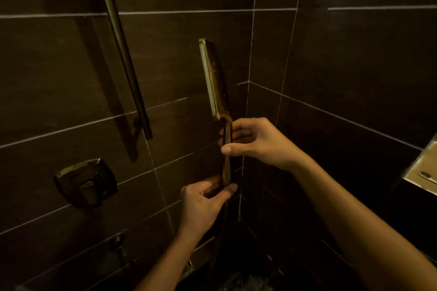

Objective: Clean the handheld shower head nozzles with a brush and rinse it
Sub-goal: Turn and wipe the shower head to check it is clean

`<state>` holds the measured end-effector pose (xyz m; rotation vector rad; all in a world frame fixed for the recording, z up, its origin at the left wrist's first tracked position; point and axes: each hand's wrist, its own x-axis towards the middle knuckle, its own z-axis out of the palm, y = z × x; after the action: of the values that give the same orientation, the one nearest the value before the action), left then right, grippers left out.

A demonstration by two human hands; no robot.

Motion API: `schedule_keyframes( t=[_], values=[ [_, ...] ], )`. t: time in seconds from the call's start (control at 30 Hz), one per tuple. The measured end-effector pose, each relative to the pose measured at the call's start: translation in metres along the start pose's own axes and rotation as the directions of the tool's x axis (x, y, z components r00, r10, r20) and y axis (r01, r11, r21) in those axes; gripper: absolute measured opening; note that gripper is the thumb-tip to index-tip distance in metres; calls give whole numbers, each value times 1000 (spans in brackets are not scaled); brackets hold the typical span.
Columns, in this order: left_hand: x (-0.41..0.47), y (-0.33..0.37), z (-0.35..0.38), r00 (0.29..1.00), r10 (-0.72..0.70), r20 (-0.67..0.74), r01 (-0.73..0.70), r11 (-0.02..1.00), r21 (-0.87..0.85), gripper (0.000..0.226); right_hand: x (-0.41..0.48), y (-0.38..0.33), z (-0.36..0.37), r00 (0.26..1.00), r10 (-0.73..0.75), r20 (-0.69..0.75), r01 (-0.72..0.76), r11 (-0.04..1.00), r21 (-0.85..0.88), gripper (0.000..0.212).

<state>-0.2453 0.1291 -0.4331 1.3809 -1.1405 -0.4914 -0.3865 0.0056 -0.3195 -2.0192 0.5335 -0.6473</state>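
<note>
- Two bare hands hold one long, flat, brass-coloured handheld shower head (214,78) upright in a dim shower corner of dark brown wall tiles (343,54), probably so its pale nozzle face, turned left, can be reached.
- Upper grip: the right hand (255,142) is part closed, thumb and fingers pinching the slim brass handle (227,156) just below the head, likely to steady it.
- Lower grip: the left hand (203,205) curls around the handle's bottom end, near where the hose seems to join; the hose itself is too dark to make out.
- Water drops show on the head's edge, so it appears wet.
- No brush is visible in either hand.
- Left of the head, a brass slide bar (123,54) slants down the far wall, with a squarish brass valve control (86,183) below it.
- At the right edge, a lit wall niche (423,172) shows.
</note>
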Motion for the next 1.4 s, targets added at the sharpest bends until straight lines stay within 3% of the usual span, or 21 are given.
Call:
schedule_keyframes(
  t=[0.07,0.13,0.3,0.4,0.57,0.8,1.03,1.17,1.27,1.33,1.4],
  values=[
    [1,0,-1,1000,1,-2,-1,1000,-7,13,-2,0,-3,995,27,99,-44,985,165,40],
    [2,0,-3,1000,9,8,-9,1000,5,10,-3,2,-3,994,21,111,-44,977,209,43],
    [0,-3,-2,1000,8,-24,-7,1000,21,12,0,5,13,997,-43,-66,47,996,70,27],
    [-1,-3,-3,999,19,-34,-18,1000,24,14,0,1,15,994,-93,-60,93,996,3,21],
    [-2,0,-6,1000,-8,-11,8,1000,-6,13,3,-5,10,999,-22,45,19,997,72,28],
    [-4,0,-4,995,3,-102,2,999,49,15,3,-6,28,986,-45,-158,33,996,-79,33],
    [-7,0,-11,1000,-4,-25,4,1000,-3,20,4,-5,15,992,53,113,-85,951,296,46],
    [-10,-1,-7,998,-10,-59,10,1000,-11,19,7,-4,23,996,68,-56,-58,983,174,39],
    [-12,-1,-8,998,-4,-56,5,1000,10,17,7,-3,28,983,32,-183,-35,999,-10,48],
    [-13,-3,-10,999,4,-41,-3,1000,28,17,5,-4,27,990,2,-143,-8,999,-41,42],
    [-13,-2,-12,1000,-4,-31,5,999,43,18,2,-7,25,1000,18,3,-18,994,104,44]
  ],
)
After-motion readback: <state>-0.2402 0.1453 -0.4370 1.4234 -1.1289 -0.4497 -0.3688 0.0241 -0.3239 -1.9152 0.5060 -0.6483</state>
